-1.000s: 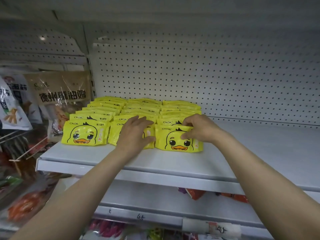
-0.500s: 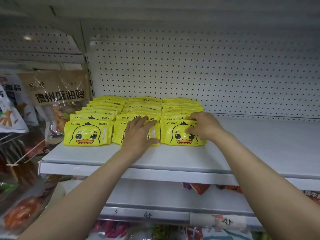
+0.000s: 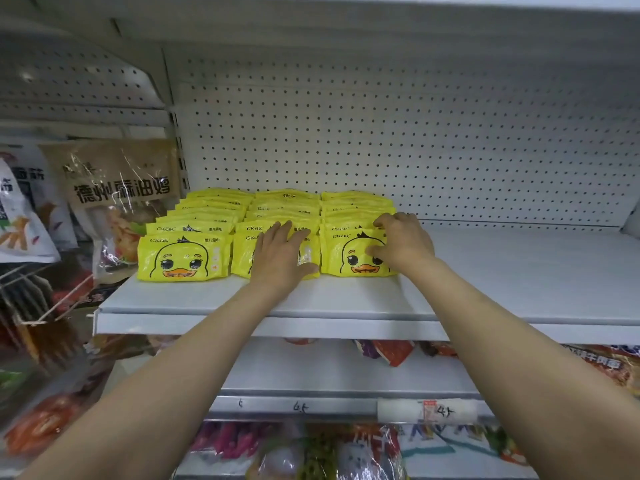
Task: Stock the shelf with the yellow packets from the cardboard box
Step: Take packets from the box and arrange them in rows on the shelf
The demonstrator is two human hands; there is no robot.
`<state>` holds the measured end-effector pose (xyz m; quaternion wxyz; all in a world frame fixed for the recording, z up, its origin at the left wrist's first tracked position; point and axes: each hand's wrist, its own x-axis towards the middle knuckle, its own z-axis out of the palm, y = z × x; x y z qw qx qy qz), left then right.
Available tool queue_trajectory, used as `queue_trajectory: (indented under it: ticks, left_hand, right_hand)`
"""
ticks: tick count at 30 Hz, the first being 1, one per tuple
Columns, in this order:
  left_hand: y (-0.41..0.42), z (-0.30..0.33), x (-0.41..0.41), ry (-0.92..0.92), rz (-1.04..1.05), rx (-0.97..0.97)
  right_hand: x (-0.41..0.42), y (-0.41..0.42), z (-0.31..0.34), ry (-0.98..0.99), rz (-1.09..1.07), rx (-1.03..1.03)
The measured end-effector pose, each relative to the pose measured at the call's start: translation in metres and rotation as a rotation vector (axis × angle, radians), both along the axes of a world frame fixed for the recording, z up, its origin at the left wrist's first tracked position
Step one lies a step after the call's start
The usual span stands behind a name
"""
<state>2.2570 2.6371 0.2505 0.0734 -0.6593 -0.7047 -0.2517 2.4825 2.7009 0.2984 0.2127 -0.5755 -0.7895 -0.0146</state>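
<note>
Currently I am pressing my left hand (image 3: 282, 256) flat, fingers straight, on the front middle packet (image 3: 242, 252). My right hand (image 3: 401, 242) is curling round the front right packet (image 3: 346, 254), thumb on its face, fingers over the top edge. Against the earlier frames, both packets are sitting further back, tighter against their rows. The three rows occupy the shelf (image 3: 519, 271) from nine to twelve o'clock; three o'clock is bare. In my judgement, this batch is nearly squared. The cardboard box is not showing.

You see bright yellow packets (image 3: 183, 256) printed with a black-outlined duck face, orange beak and black lettering. The shelf (image 3: 502, 278) is plain white; the back panel (image 3: 415, 133) is white, dotted with dark holes. A tan bag (image 3: 117, 174) carries black characters.
</note>
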Motion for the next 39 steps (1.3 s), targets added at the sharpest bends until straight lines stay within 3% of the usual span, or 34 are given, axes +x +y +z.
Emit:
queue_trajectory:
  ticks: [6,16,23,30,39]
  left_hand:
    - [-0.033,0.032,0.004,-0.016,0.032,-0.005]
    - [-0.158,0.073,0.003,-0.102,0.176,0.069]
    - [-0.266,0.071,-0.016,0.050,0.361,0.191]
    - [-0.354,0.073,-0.065,0.139,0.523,0.219]
    - [-0.408,0.062,-0.198,0.176,0.620,0.184]
  right_hand:
    - [-0.003,-0.028,0.028,-0.036,0.022,0.031]
    - [-0.024,-0.129,0.067,0.022,0.311,0.098]
    - [-0.062,-0.213,0.064,0.057,0.507,0.164]
    - [-0.139,-0.273,0.058,0.070,0.679,0.176]
    - [-0.297,-0.320,0.032,0.034,0.787,0.121]
